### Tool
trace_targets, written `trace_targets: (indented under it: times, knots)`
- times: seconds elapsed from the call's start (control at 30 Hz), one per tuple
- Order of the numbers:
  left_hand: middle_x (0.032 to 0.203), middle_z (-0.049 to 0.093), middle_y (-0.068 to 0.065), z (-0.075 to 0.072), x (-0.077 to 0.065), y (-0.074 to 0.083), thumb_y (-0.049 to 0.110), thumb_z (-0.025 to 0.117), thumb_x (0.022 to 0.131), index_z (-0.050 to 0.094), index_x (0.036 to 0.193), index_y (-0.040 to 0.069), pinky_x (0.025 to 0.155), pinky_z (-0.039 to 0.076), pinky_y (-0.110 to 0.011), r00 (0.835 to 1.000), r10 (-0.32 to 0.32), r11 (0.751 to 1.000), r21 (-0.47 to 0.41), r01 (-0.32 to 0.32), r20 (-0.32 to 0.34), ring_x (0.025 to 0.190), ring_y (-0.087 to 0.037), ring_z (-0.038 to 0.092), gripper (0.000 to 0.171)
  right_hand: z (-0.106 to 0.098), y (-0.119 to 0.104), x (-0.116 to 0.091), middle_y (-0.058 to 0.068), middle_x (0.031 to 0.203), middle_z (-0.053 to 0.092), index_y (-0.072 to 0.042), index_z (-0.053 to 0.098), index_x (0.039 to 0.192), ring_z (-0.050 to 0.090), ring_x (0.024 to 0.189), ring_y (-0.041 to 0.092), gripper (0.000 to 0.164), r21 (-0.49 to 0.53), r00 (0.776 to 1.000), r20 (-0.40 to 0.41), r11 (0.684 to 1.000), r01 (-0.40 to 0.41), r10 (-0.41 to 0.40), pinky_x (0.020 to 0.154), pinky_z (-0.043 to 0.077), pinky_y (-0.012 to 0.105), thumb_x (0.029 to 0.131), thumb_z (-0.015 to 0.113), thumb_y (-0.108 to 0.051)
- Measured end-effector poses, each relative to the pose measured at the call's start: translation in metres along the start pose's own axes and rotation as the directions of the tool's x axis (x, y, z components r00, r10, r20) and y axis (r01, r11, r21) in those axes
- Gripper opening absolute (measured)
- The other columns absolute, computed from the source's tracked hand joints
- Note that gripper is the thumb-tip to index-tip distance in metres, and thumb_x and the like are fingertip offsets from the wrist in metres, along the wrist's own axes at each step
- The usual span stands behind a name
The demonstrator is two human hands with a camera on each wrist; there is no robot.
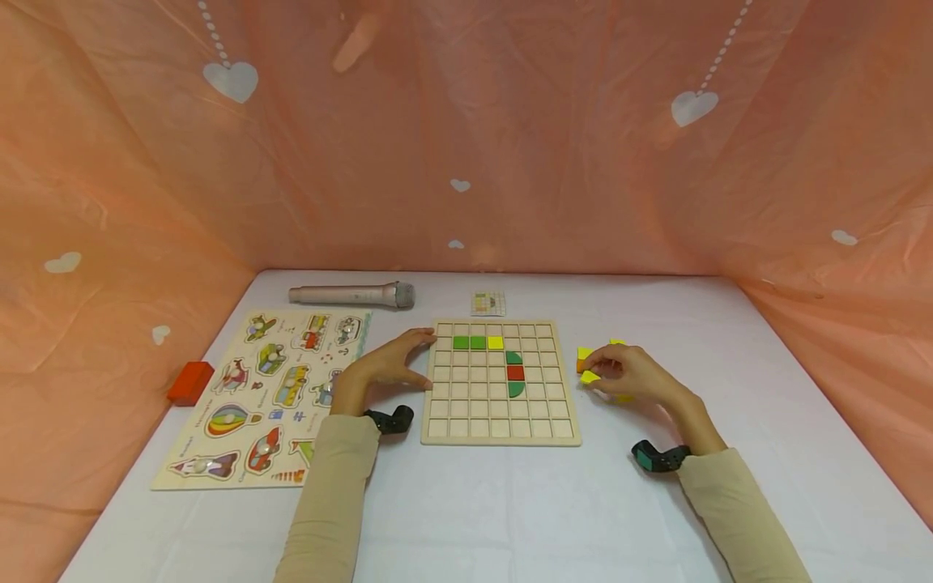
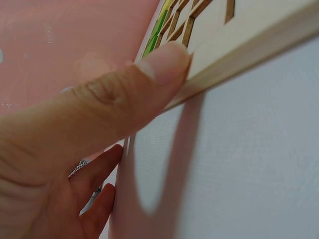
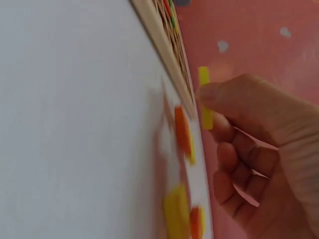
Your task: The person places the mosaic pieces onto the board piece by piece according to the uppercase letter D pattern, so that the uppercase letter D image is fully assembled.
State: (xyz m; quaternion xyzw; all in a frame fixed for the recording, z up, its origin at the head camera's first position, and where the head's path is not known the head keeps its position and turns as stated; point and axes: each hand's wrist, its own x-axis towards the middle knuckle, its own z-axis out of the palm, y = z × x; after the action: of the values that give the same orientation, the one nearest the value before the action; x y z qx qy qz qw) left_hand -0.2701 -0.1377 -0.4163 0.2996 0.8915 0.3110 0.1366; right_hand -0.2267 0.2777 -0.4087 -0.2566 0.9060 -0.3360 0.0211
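Note:
A wooden grid board lies in the middle of the table. In its upper rows sit two green square tiles and a yellow one; below, a red square lies between two green curved pieces. My left hand rests at the board's left edge, fingers spread, its thumb touching the rim. Right of the board, my right hand pinches a yellow tile between thumb and finger, raised above the table. Loose yellow and orange pieces lie beneath it, partly hidden in the head view.
A picture puzzle board lies left, partly under my left forearm. Beside it is a red block. A microphone and a small patterned card lie at the back, before a pink heart-print curtain.

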Motion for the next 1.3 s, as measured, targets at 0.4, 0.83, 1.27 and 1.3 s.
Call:
trace_targets:
  times: [0.4, 0.83, 1.27, 1.3]
  knots:
    - [0.149, 0.025, -0.021, 0.001, 0.0, 0.001, 0.022, 0.08, 0.073, 0.037, 0.138, -0.005, 0.114, 0.017, -0.048, 1.0, -0.007, 1.0, -0.002, 0.007, 0.002, 0.138, -0.037, 0.02, 0.083, 0.043, -0.039, 0.038, 0.002, 0.088, 0.065, -0.005, 0.07, 0.098, 0.053, 0.074, 0.022, 0.026, 0.121, 0.96, 0.019, 0.954, 0.275, -0.28, 0.062, 0.048, 0.026, 0.074, 0.075, -0.001]
    - [0.15, 0.025, -0.02, 0.001, 0.002, -0.001, 0.021, 0.08, 0.073, 0.037, 0.139, -0.004, 0.114, 0.017, -0.047, 1.0, -0.008, 1.0, 0.006, 0.008, -0.002, 0.138, -0.036, 0.02, 0.082, 0.075, -0.064, 0.056, -0.008, 0.092, 0.065, -0.016, 0.072, 0.096, 0.054, 0.084, 0.009, 0.018, 0.073, 0.92, 0.192, 0.94, 0.333, -0.341, 0.072, 0.048, 0.023, 0.078, 0.075, -0.013]
    - [0.15, 0.025, -0.02, 0.001, 0.0, 0.0, 0.021, 0.08, 0.073, 0.037, 0.138, -0.005, 0.114, 0.017, -0.048, 1.0, -0.009, 1.0, -0.009, 0.009, -0.004, 0.139, -0.036, 0.019, 0.082, 0.081, -0.065, 0.057, -0.006, 0.091, 0.06, -0.016, 0.071, 0.096, 0.051, 0.084, 0.011, 0.016, 0.033, 0.904, 0.22, 0.929, 0.369, -0.367, 0.07, 0.047, 0.022, 0.08, 0.074, -0.016]
    - [0.15, 0.025, -0.02, 0.001, 0.0, -0.001, 0.021, 0.08, 0.073, 0.037, 0.138, -0.005, 0.114, 0.017, -0.048, 1.0, -0.008, 1.0, -0.008, 0.008, -0.003, 0.139, -0.036, 0.019, 0.082, 0.081, -0.066, 0.057, -0.006, 0.09, 0.06, -0.016, 0.07, 0.096, 0.051, 0.083, 0.011, 0.017, 0.028, 0.908, 0.218, 0.932, 0.36, -0.358, 0.07, 0.047, 0.022, 0.079, 0.074, -0.016]
